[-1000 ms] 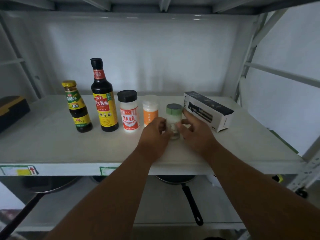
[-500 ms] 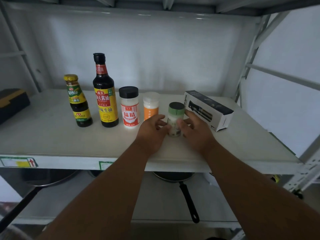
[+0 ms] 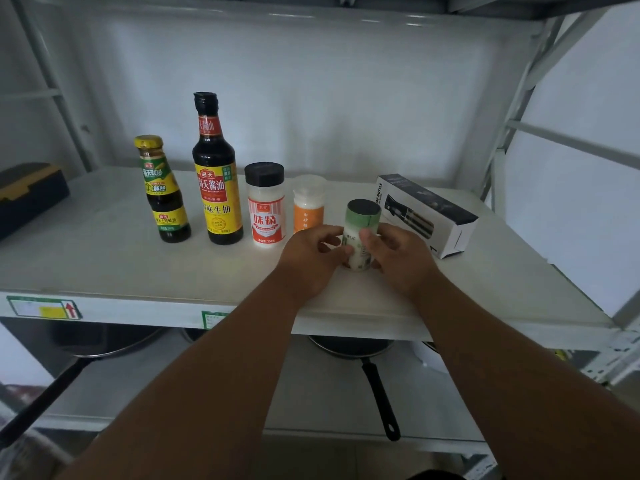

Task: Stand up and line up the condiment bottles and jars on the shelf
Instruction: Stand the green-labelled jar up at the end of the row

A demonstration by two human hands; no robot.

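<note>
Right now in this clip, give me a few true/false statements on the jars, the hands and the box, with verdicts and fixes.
1. Both hands hold the green-lidded jar. True: the left hand and the right hand grip it from either side.
2. The soy bottle lies on its side. False: it stands upright, second from the left.
3. The box lies flat, to the right of the jars. True.
4. The orange jar has a black lid. False: its lid is pale; the black lid is on the red-labelled jar.
5. The shelf below holds nothing. False: a pan sits there.
</note>
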